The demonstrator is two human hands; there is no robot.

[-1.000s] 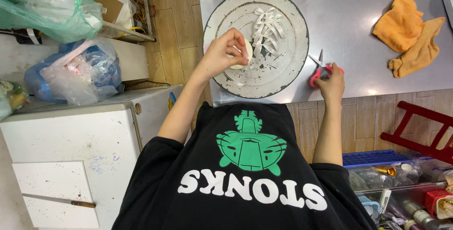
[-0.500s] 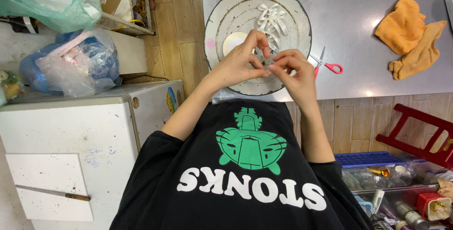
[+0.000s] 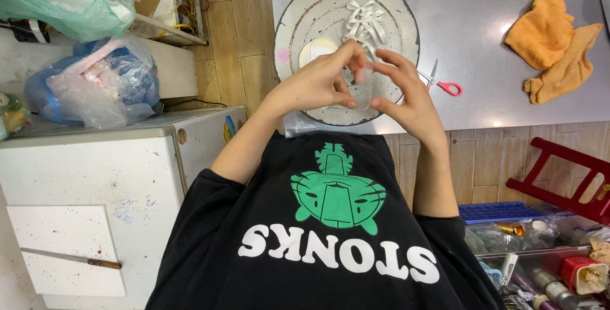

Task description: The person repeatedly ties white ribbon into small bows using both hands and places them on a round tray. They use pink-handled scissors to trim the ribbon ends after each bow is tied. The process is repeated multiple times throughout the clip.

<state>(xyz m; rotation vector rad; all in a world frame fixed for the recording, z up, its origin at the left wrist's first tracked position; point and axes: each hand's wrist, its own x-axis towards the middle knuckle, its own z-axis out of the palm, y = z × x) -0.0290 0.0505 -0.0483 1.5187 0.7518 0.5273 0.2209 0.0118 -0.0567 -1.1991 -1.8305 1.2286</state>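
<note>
Hands meet at centre frame, above the lower rim of a round tray (image 3: pixel 406 24) on the steel counter (image 3: pixel 508 43). A small, pale, translucent piece (image 3: pixel 363 87) is pinched between them: the left hand (image 3: pixel 318 84) is closed on its left side with thumb and forefinger, the right hand (image 3: pixel 406 97) on its right side with fingertips curled inward. Both grips are narrow and are holding the piece. Its exact shape cannot be told; it is partly hidden by the fingers.

Judged from its look, the piece is light, thin and soft, probably pliable and a little slippery; a fingertip pinch at the edges appears best, with light pressure so that it is not creased or torn.

On the tray, white strips (image 3: pixel 365 20) are heaped at upper centre, with a pale disc (image 3: pixel 316 49) to their left. Red-handled scissors (image 3: pixel 445 83) lie on the counter just right of the tray. An orange cloth (image 3: pixel 553 43) is crumpled at upper right, well apart from the hands.
</note>
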